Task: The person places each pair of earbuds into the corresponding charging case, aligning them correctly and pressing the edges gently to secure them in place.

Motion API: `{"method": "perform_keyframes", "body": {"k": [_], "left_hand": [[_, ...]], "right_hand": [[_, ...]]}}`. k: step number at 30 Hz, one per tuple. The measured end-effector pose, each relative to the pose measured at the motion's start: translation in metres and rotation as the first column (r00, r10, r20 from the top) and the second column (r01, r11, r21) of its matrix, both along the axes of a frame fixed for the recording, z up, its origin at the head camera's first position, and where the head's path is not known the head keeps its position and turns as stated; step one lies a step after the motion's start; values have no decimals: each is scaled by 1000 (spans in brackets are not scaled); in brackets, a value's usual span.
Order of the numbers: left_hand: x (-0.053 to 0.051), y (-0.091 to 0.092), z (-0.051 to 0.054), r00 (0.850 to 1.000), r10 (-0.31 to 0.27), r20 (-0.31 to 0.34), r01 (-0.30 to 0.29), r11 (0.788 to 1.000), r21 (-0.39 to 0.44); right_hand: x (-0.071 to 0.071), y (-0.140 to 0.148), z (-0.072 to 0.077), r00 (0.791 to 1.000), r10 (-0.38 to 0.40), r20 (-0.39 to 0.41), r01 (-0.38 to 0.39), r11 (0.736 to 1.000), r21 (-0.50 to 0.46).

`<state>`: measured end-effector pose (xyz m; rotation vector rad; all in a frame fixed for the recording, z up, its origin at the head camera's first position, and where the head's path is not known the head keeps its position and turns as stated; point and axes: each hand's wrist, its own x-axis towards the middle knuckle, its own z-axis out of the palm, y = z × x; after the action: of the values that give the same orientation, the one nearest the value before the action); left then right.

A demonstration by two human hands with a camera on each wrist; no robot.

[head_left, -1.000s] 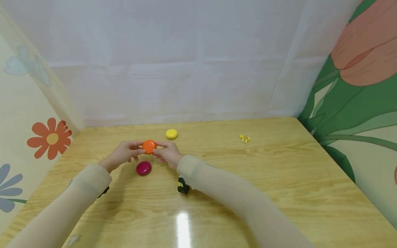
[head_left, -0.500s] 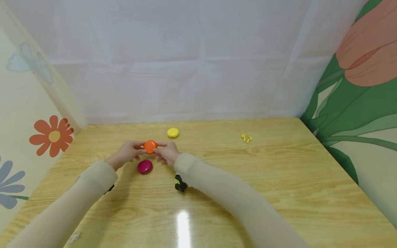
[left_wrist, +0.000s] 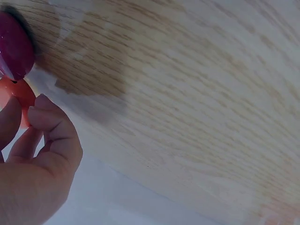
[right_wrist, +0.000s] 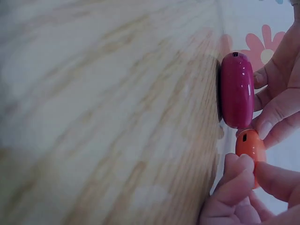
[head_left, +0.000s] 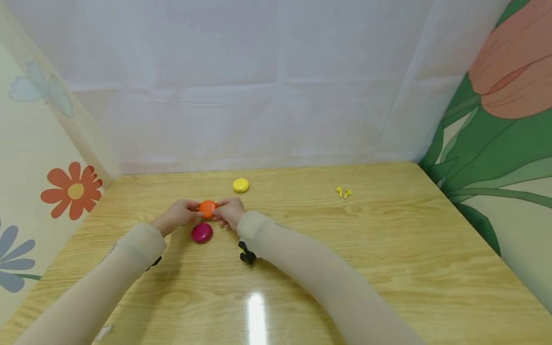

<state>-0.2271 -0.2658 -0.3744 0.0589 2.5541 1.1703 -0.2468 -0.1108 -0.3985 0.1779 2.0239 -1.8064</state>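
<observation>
A round, glossy orange earbud case (head_left: 207, 209) is pinched from both sides by the left hand (head_left: 178, 215) and the right hand (head_left: 231, 212). In the right wrist view a small dark port shows on the orange case's edge (right_wrist: 251, 147). Whether its underside touches the table cannot be told. Just on the near side of it lies a magenta earbud case (head_left: 201, 233), flat on the wood. The left wrist view catches the left thumb and fingers (left_wrist: 51, 122) against the orange case, partly cut off by the frame.
Behind the hands sits a yellow earbud case (head_left: 240, 185). Two yellow earbuds (head_left: 343, 192) lie farther right on the wooden table (head_left: 366, 268). A small whitish item (head_left: 104, 331) is beside the left sleeve. A pale sheet (head_left: 276, 96) hangs behind the table.
Both hands have come down slightly with the orange case, nearer the magenta case. The other cases and the earbuds have stayed where they were on the table.
</observation>
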Motion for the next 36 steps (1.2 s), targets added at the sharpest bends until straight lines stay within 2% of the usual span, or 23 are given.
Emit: {"method": "perform_keyframes", "body": {"k": [6, 11, 16, 20, 22, 25, 28, 29, 31, 36], "left_hand": [[-1, -2, -2, 999, -36, -7, 36, 999, -40], [-1, -1, -1, 1000, -6, 11, 7, 999, -46], [0, -1, -2, 1000, -17, 25, 18, 999, -42], [-3, -5, -5, 998, -49, 37, 49, 999, 7], [-8, -12, -12, 996, -76, 36, 73, 995, 61], [-12, -17, -17, 995, -88, 46, 84, 992, 99], [-10, -13, -14, 996, -55, 67, 50, 996, 81], [-7, -8, -9, 997, -25, 79, 21, 999, 50], [-4, -5, -6, 997, -3, 79, 1, 1000, 30], [-2, -6, -1, 998, -2, 66, 2, 1000, -12]], "right_hand": [[-3, -4, 3, 1000, 23, 7, -23, 997, 75], [-6, -6, 5, 999, 38, 21, -41, 985, 165], [-6, -7, 6, 999, 36, 31, -41, 984, 171], [-6, -6, 6, 999, 29, 38, -34, 986, 164], [-6, -6, 6, 999, 28, 40, -34, 986, 162], [-6, -6, 5, 999, 31, 42, -37, 986, 164], [-6, -4, 5, 998, 37, 46, -44, 986, 158], [-7, -4, 5, 998, 37, 50, -44, 988, 150], [-7, -1, 4, 998, 32, 54, -39, 991, 130], [-5, 7, 5, 999, 5, 50, -9, 997, 77]]}}
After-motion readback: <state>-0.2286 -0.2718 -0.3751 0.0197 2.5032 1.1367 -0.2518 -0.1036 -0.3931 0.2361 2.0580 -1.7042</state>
